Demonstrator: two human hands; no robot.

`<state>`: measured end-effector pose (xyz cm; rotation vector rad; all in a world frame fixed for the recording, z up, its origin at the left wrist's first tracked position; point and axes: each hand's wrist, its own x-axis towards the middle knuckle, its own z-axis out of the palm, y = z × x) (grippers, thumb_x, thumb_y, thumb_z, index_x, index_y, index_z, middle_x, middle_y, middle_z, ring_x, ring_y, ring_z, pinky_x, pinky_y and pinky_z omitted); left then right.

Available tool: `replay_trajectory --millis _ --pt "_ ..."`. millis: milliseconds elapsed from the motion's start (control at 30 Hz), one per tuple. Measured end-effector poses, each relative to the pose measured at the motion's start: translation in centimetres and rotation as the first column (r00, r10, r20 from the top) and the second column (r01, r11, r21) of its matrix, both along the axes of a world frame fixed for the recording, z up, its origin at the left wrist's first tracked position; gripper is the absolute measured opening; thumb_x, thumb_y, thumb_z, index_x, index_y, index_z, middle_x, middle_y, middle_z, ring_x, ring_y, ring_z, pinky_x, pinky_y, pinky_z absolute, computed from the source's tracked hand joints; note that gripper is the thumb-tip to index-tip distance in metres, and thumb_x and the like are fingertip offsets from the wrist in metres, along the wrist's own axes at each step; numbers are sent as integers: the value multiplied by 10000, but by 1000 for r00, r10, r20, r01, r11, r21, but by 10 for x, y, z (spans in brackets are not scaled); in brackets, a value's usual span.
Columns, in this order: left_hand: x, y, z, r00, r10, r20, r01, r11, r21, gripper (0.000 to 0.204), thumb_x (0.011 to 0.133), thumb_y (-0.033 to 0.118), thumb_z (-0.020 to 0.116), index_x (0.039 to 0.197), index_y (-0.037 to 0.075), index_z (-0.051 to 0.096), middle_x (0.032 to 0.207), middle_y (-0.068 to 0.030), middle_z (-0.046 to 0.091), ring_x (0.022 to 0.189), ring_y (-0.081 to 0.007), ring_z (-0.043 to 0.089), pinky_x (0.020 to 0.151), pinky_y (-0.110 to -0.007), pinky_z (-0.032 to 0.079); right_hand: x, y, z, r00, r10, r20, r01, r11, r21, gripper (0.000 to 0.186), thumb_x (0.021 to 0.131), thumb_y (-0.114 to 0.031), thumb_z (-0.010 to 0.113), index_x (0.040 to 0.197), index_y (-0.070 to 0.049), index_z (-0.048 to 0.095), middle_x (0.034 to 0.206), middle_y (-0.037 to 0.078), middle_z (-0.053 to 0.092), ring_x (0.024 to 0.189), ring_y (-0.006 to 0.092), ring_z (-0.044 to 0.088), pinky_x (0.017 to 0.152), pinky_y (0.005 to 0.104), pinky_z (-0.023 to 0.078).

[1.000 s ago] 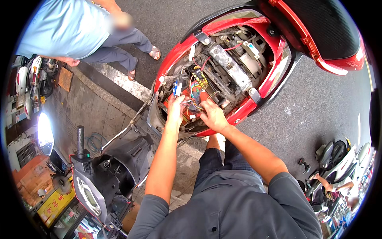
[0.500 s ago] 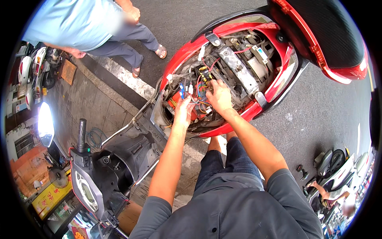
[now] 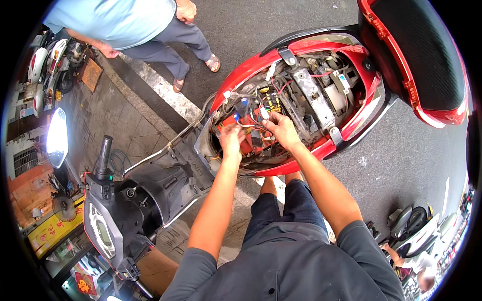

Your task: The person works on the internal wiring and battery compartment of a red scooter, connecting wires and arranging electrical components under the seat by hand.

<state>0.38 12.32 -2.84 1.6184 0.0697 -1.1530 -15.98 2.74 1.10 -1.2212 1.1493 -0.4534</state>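
Note:
The red scooter's body (image 3: 233, 80) lies exposed in front of me, with a tangle of thin coloured wires (image 3: 248, 123) in its forward part. My left hand (image 3: 232, 139) is closed on some of these wires, beside a blue connector (image 3: 236, 117); its fingertips are partly hidden among them. With thumb and fingers together, my right hand (image 3: 281, 130) grips a white connector (image 3: 265, 114) with wires running from it. Red parts (image 3: 247, 147) sit below the wires. Just beyond my right hand is a black and yellow part (image 3: 272, 102).
A metal bracket (image 3: 309, 93) crosses the opening. The raised black seat (image 3: 427, 60) stands at the right, the handlebar (image 3: 104, 158) and mirror (image 3: 57, 138) at the left. A person in a light blue shirt (image 3: 115, 20) stands across the scooter. Parked scooters (image 3: 422, 236) are at lower right.
My right hand has shifted from beside the black and yellow part to the white connector. My left hand stays at the wires. The view has moved slightly, and the standing person remains nearby.

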Motion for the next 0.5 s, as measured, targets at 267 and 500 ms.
replay_trajectory --millis 267,500 --pt "-25 -70 54 843 -473 256 487 873 11 266 881 265 715 951 14 659 838 -38 684 706 -93 609 634 -248 488 10 12 13 902 -75 -424 -202 797 -570 262 789 -206 718 1004 -71 654 908 98 674 911 312 600 774 450 483" --pt "-23 -70 46 905 -396 -158 368 912 -179 295 948 279 605 1029 -1 652 940 -76 680 853 -161 639 783 -296 498 15 18 -2 976 -188 107 194 980 -42 221 914 -209 654 1001 -8 619 771 33 618 597 152 555 557 298 472"
